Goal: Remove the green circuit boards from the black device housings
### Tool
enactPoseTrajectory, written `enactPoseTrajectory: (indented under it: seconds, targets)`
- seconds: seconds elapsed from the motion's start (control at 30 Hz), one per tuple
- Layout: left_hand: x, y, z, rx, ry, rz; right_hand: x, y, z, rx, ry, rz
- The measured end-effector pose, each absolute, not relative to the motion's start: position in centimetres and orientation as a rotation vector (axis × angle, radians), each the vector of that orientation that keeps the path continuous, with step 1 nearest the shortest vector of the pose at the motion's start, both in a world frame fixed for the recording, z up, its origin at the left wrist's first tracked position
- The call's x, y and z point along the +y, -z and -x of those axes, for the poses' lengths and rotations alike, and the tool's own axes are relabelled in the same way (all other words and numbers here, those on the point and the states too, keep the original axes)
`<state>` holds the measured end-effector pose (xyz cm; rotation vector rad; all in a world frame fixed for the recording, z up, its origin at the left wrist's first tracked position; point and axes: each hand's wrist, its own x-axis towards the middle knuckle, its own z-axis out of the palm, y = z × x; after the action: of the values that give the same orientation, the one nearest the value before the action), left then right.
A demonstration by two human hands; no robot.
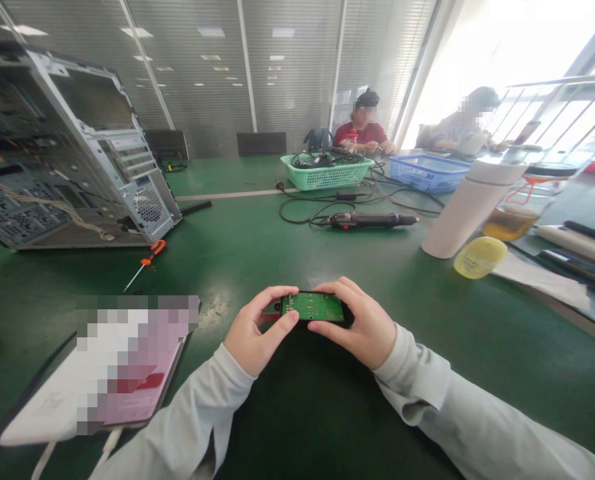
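Observation:
Between my two hands is a small green circuit board (pixel 313 307) set in a black housing, its printed face turned up toward me. My left hand (pixel 261 328) grips the left end, thumb on the near edge and fingers at the far side. Around the right end, my right hand (pixel 358 321) is closed in the same way, thumb along the near edge. The fingers partly hide both ends of the housing. It is held low over the green table (pixel 242 253).
An open computer case (pixel 77 153) stands at left, with an orange-handled screwdriver (pixel 150 257) before it. A phone (pixel 147 373) lies near my left arm. Farther back are an electric screwdriver (pixel 370 221), a green basket (pixel 322 175) of cables, a blue basket (pixel 427 175), a white bottle (pixel 470 207) and two people.

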<state>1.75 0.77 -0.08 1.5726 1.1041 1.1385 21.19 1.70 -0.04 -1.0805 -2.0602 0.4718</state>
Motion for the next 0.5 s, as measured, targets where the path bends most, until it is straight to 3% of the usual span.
enactPoseTrajectory:
  seconds: [0.5]
  targets:
    - [1.4, -1.2, -1.7, 1.06, -1.03, -1.235, 2.5, -0.4, -22.3, -2.021, -0.583, 0.943]
